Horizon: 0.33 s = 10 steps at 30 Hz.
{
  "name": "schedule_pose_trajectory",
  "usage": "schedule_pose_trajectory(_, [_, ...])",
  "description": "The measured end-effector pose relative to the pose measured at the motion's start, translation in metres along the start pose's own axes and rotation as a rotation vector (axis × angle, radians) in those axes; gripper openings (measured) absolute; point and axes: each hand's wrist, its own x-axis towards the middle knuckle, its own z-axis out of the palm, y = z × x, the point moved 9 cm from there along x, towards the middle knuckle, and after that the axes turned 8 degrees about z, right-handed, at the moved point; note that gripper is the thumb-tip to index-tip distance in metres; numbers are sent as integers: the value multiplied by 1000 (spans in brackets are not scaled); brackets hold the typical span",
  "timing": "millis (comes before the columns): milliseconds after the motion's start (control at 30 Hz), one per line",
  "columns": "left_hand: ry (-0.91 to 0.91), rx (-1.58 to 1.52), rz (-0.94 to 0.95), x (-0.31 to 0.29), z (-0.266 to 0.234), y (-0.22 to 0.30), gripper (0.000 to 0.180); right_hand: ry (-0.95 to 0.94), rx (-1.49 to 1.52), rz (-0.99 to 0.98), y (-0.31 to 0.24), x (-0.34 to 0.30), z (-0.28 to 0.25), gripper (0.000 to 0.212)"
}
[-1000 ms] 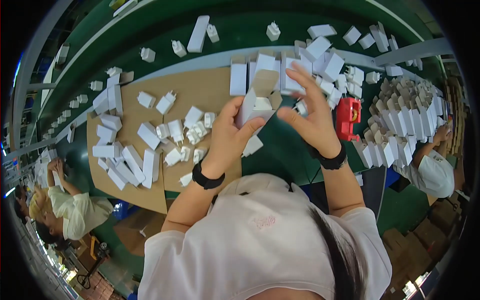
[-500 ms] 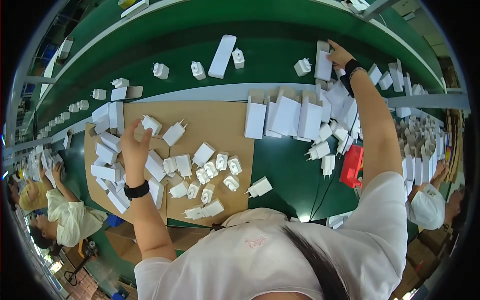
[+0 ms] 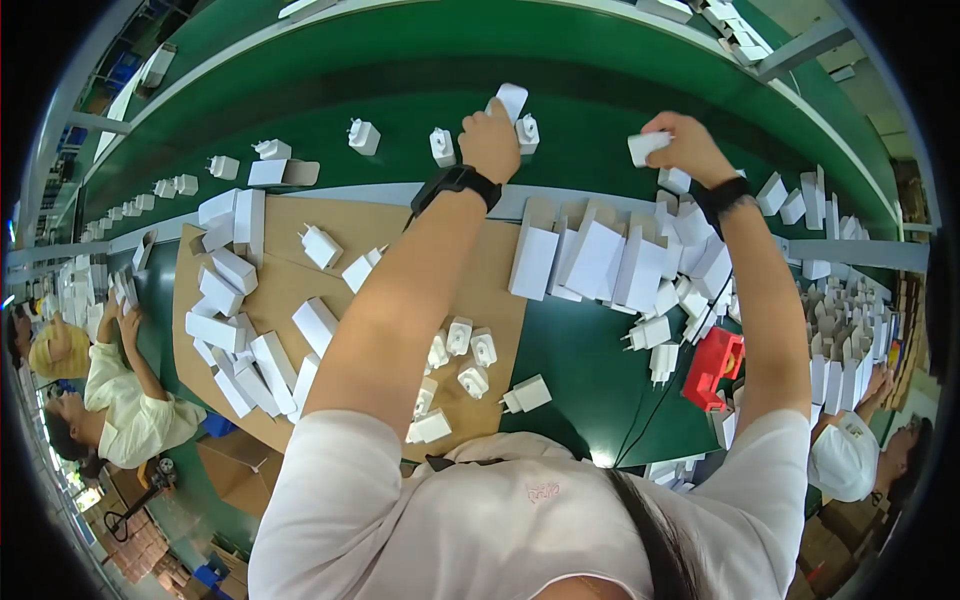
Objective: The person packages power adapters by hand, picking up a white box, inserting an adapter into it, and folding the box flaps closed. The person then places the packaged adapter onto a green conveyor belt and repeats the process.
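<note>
At the far middle of the green conveyor belt [image 3: 300, 105], my left hand [image 3: 488, 145] is closed on a slim white box [image 3: 512, 97], mostly hidden behind the fingers. White plug chargers sit on either side of that hand: one charger [image 3: 441, 147] to its left, another charger [image 3: 528, 134] to its right. Further right, my right hand [image 3: 686, 148] grips a white charger [image 3: 647, 149] between thumb and fingers. Below it lies a heap of white boxes and chargers [image 3: 690, 235]. Several open white boxes [image 3: 590, 255] stand in a row left of the heap.
A brown cardboard sheet [image 3: 480, 260] carries loose chargers [image 3: 472, 378] and a pile of white boxes [image 3: 220, 290]. A red plastic holder [image 3: 710, 368] and a thin black cable [image 3: 655, 385] are at right. People work at both sides; more chargers [image 3: 185, 185] line the belt's left.
My left hand has gone from a charger on the cardboard to the white box on the belt. My right hand has left the box it was touching and now holds a charger.
</note>
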Motion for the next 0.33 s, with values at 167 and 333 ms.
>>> schedule_pose_trajectory(167, [42, -353, -175, -4, -77, 15, 63, 171, 875, -51, -25, -101, -84, 26])
schedule_pose_trajectory(333, [-174, -2184, -288, -106, -99, 67, 75, 13, 1311, -268, -55, -199, -14, 61])
